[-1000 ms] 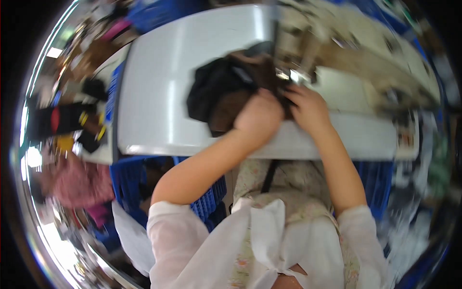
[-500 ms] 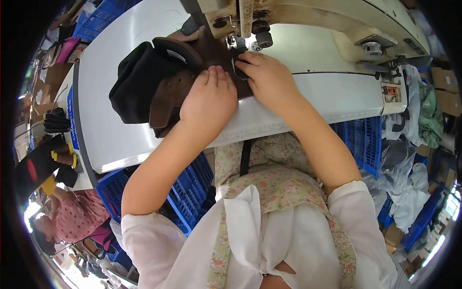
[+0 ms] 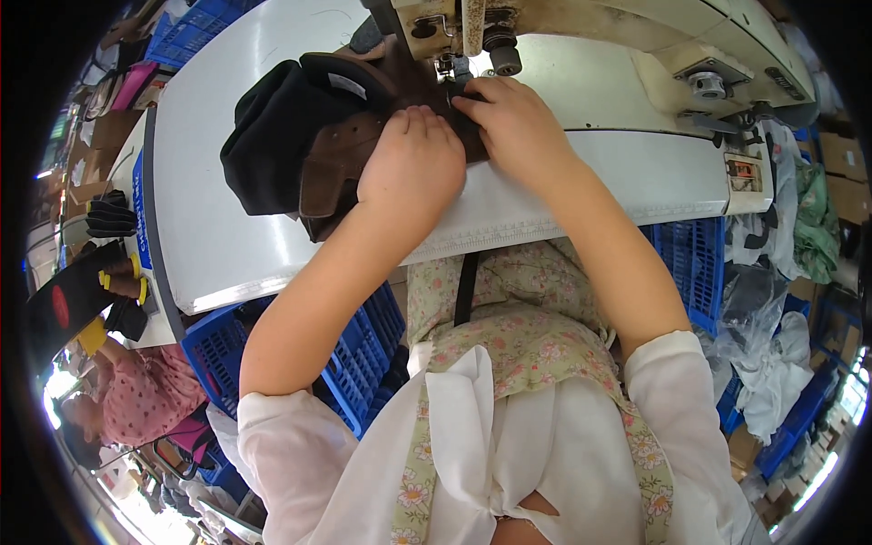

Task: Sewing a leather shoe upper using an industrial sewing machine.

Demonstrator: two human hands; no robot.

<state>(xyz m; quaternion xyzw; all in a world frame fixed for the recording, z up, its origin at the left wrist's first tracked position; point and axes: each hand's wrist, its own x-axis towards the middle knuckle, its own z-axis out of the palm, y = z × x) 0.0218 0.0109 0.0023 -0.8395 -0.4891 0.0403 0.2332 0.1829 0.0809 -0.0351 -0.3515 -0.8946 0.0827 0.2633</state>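
1. The person sat at a cream-coloured industrial sewing machine [image 3: 581,27] mounted on a white table [image 3: 209,218], and both hands worked under the machine head.
2. The left hand [image 3: 413,168] lay palm down, fingers together and nearly flat, pressing on a workpiece of brown leather and black fabric [image 3: 309,136]; it pressed and did not grip.
3. The right hand [image 3: 513,123] rested at the right of the needle area [image 3: 454,71]. Its fingers were bent and touching the dark edge of the workpiece; I could not tell if they pinched it.
4. The workpiece lay on the table, its bulk to the left and its right edge under the presser foot, between the two hands.
5. I judged the step in hand to be the guiding of a seam through the machine.
6. The next move probably called for both hands to keep the piece flat and feed it evenly, fingertips kept apart from the needle.
7. Blue plastic crates [image 3: 363,345] stood below the table.
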